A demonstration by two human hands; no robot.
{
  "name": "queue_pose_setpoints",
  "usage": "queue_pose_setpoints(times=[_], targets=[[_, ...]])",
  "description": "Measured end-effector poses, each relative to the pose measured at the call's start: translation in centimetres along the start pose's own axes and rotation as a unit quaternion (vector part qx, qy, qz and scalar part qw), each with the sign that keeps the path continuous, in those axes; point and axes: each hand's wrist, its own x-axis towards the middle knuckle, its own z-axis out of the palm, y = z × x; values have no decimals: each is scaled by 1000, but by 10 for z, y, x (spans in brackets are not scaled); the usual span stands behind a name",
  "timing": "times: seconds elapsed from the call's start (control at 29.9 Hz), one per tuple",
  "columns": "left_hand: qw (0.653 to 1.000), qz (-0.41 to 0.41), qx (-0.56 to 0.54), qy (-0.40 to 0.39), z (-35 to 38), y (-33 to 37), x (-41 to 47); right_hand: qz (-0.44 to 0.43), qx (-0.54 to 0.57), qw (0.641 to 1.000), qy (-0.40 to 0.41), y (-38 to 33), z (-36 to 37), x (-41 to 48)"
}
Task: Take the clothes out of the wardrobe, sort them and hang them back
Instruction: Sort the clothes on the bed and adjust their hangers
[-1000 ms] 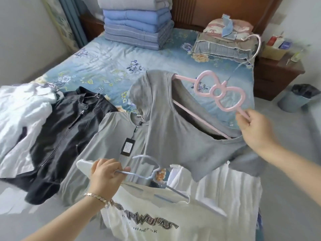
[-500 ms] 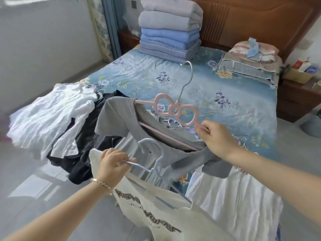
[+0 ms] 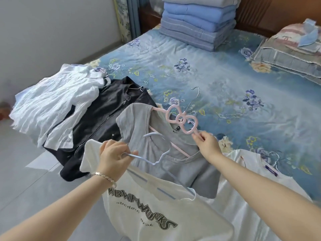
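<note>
Sorting step, mid-way by the look of it: clothes are out of the wardrobe and lying across the foot of the bed [image 3: 217,70], wardrobe itself isn't showing in view. Left hand [image 3: 113,156] is wrapping closed around one end of a light blue hanger [image 3: 154,162], which is carrying a white printed tee [image 3: 156,211]; the tee is hanging in front of the person, low, partly off the bed edge. Right hand [image 3: 207,144] is pinching the right arm of a pink bow-shaped hanger [image 3: 182,121] between thumb and fingers, narrow grip, with a grey tee [image 3: 156,143] draping from it and tilting down to the right; its metal hook is pointing up over the bedspread. Grey tee is sitting just above and behind the white one, the two hangers overlapping. Already lying on the bed: a crinkled white shirt [image 3: 52,105] far left, a black zip jacket [image 3: 102,122] touching it and partly under it, and another white garment [image 3: 257,171] at right under the right forearm. Judgement: person is comparing or grouping the two tees, both hands loaded. Next move is probably needing one hanger put down or both hooks gathered into one hand, keeping the grey tee from sliding off the tilted pink hanger. Can't tell which pile each is going to. Folded quilts [image 3: 198,23] and pillows [image 3: 286,53] at the head end aren't involved.
</note>
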Motion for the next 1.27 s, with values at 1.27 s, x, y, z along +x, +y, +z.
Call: queue_pose_setpoints(times=[1.27], targets=[[968,178,122,-127,356,115,109,327,-302,893,-59,417,-140,99]])
